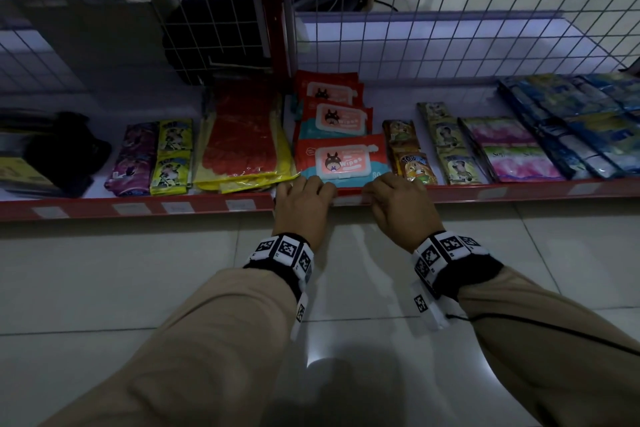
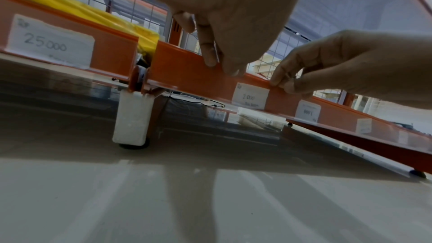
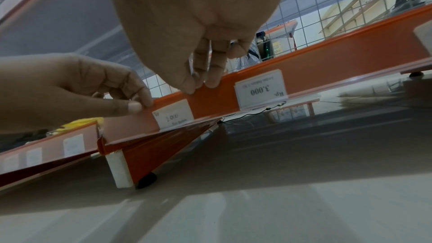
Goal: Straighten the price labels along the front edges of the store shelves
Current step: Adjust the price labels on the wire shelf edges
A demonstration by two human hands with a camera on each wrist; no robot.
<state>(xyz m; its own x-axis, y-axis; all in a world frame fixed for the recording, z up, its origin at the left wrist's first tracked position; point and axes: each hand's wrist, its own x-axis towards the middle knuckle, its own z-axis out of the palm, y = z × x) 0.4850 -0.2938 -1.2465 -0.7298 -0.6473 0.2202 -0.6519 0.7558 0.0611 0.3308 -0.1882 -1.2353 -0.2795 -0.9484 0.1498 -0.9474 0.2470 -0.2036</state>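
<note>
Both hands pinch the top of the red shelf edge (image 1: 349, 199) at frame centre. The left hand (image 1: 302, 206) and right hand (image 1: 401, 208) flank a white price label (image 2: 251, 96), fingers curled together.

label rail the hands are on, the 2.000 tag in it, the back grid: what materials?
Label rail: likely glossy orange plastic; clear front strip catches light.
2.000 tag: apparently matte white paper with handwritten figures.
Back grid: seemingly white-coated metal wire, thin crossed rods.
</note>
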